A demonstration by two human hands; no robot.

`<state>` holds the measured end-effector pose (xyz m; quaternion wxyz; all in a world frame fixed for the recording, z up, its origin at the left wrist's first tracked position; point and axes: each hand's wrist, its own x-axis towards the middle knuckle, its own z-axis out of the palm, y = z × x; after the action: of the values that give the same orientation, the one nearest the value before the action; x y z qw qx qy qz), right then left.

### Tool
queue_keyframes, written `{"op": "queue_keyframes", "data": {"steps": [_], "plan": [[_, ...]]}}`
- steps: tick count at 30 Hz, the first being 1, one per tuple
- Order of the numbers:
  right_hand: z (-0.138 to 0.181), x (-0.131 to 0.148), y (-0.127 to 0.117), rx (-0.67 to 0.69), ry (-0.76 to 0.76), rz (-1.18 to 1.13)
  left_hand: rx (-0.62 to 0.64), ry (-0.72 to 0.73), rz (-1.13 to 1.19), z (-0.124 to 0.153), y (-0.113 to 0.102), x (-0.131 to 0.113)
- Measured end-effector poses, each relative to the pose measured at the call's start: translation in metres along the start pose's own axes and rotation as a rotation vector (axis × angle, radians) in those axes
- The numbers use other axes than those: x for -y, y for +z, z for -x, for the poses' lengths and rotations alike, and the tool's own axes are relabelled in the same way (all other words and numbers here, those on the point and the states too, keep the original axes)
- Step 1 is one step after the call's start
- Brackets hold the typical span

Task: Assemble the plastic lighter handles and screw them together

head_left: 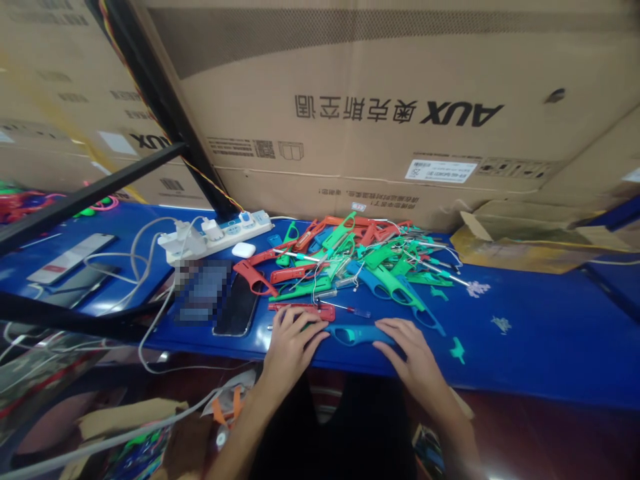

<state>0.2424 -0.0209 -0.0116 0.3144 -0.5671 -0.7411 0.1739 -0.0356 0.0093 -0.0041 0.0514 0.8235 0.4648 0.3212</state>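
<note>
A blue plastic handle piece lies along the front edge of the blue table. My left hand rests flat beside its left end, fingers stretched out toward it. My right hand lies over its right end, fingers extended and touching it. Just behind my left hand sits a red plastic piece. Farther back is a heap of red, green and blue plastic handle pieces mixed with thin metal wires.
Two phones lie left of the heap, with a white power strip, chargers and an earbud case behind them. More phones lie at far left under black frame bars. Large cardboard boxes wall the back. An open carton sits right.
</note>
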Motion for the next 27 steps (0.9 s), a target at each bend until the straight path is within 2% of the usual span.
{"op": "queue_keyframes", "data": {"steps": [9,15,21,24,27], "plan": [[-0.008,0.009,-0.006,-0.004,-0.085,0.2,0.022,-0.022,-0.045,-0.004,0.001,-0.001],[-0.008,0.015,0.006,-0.043,-0.149,0.406,0.016,0.012,-0.102,-0.003,0.001,-0.004],[-0.009,0.017,0.008,-0.046,-0.193,0.43,-0.025,0.038,-0.069,0.001,0.0,-0.004],[-0.01,0.019,0.0,-0.028,-0.228,0.418,0.033,0.074,-0.023,0.0,-0.008,-0.006],[-0.009,0.022,-0.006,-0.014,-0.247,0.41,0.14,0.183,-0.065,-0.005,-0.018,-0.008]]}}
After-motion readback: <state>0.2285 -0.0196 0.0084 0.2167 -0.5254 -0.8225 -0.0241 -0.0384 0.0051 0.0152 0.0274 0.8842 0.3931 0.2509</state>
